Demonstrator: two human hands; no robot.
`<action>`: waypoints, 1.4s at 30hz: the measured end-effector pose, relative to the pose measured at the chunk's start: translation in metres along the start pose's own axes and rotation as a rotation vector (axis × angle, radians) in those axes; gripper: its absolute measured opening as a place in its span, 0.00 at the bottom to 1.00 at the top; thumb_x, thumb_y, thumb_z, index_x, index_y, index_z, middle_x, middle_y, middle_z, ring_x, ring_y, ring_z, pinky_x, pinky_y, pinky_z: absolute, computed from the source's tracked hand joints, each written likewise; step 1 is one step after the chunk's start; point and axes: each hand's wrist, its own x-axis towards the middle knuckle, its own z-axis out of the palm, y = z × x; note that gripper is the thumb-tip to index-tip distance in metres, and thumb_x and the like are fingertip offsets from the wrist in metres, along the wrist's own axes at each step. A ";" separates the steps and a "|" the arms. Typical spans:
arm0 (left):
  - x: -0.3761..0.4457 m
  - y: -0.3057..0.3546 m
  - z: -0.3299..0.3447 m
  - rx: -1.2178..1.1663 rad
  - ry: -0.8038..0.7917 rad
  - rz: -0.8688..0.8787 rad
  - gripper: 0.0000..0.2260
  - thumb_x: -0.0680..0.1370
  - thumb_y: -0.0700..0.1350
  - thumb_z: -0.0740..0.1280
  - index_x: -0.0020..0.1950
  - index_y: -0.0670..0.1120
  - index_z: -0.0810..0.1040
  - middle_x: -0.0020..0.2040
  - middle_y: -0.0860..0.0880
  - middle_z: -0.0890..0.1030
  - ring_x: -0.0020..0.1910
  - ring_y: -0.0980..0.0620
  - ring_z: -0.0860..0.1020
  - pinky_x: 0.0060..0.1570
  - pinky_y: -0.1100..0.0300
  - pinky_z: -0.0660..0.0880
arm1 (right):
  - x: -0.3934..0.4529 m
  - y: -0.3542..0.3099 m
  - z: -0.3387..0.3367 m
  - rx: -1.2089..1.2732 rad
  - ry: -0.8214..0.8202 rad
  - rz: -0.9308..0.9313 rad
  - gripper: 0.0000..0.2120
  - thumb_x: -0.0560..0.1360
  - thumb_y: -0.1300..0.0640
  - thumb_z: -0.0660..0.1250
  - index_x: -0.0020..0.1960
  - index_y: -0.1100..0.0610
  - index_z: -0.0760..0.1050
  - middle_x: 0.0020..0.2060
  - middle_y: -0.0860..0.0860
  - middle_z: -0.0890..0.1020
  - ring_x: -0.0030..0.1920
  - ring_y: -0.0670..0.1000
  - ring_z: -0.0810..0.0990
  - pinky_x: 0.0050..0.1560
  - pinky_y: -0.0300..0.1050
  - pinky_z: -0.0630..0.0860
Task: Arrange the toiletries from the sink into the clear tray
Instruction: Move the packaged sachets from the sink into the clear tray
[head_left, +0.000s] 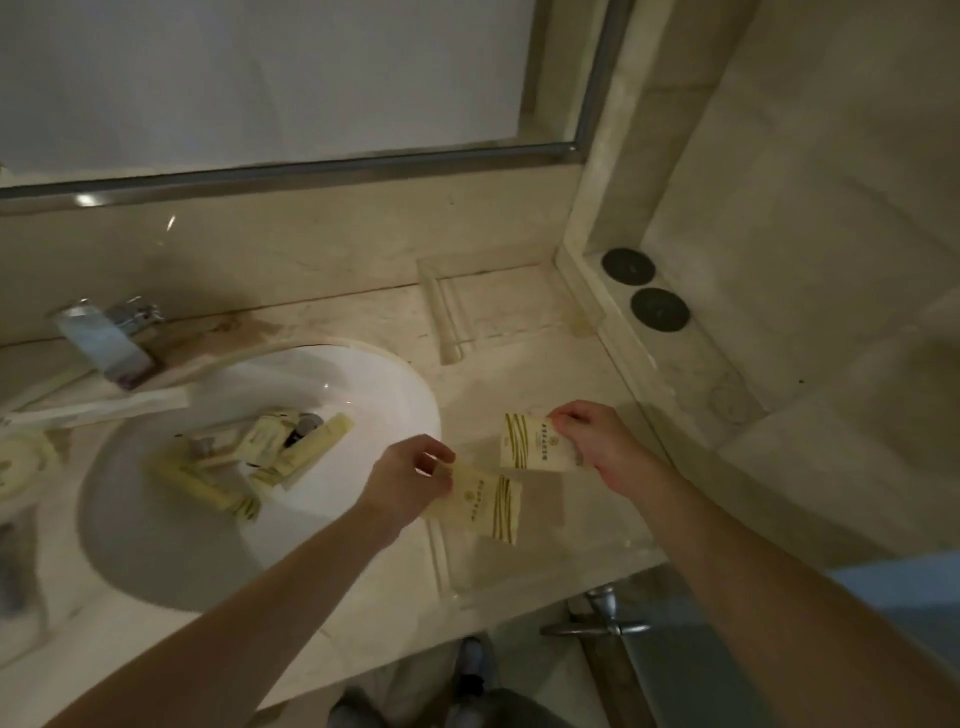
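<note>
My left hand (410, 480) pinches a cream packet with green stripes (485, 506) by its left edge. My right hand (592, 441) pinches a second, similar packet (530, 442) at its top right corner. Both packets hang over the clear tray (452, 322), a large transparent tray lying on the counter right of the sink. The white round sink (363, 379) holds several more cream toiletry boxes (208, 483) and a pale yellow tube (311, 447) around the drain.
A chrome tap (111, 335) stands behind the sink. Two dark round discs (644, 288) sit on a raised ledge at the right. A mirror edge runs along the back wall. A round soap packet (21, 462) lies at the far left. The counter's front edge is below my arms.
</note>
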 end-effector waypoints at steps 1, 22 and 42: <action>-0.001 -0.002 0.009 0.076 -0.024 -0.010 0.13 0.70 0.31 0.66 0.44 0.49 0.79 0.38 0.47 0.77 0.37 0.48 0.78 0.31 0.62 0.74 | 0.000 0.004 -0.003 -0.005 0.006 0.010 0.06 0.77 0.61 0.63 0.46 0.56 0.78 0.45 0.54 0.81 0.47 0.54 0.80 0.47 0.50 0.77; -0.022 -0.041 0.024 1.024 0.093 0.511 0.15 0.76 0.53 0.63 0.60 0.48 0.71 0.57 0.50 0.72 0.56 0.49 0.70 0.58 0.57 0.67 | 0.008 0.034 0.053 -0.368 -0.149 -0.055 0.07 0.76 0.59 0.63 0.45 0.51 0.77 0.46 0.49 0.80 0.46 0.52 0.79 0.38 0.43 0.77; -0.021 -0.091 -0.156 0.395 0.640 -0.277 0.03 0.72 0.44 0.66 0.43 0.45 0.76 0.43 0.44 0.79 0.48 0.40 0.77 0.42 0.56 0.70 | 0.009 -0.013 0.135 -0.804 0.188 -0.853 0.01 0.70 0.58 0.63 0.41 0.56 0.71 0.33 0.51 0.76 0.34 0.53 0.74 0.31 0.45 0.71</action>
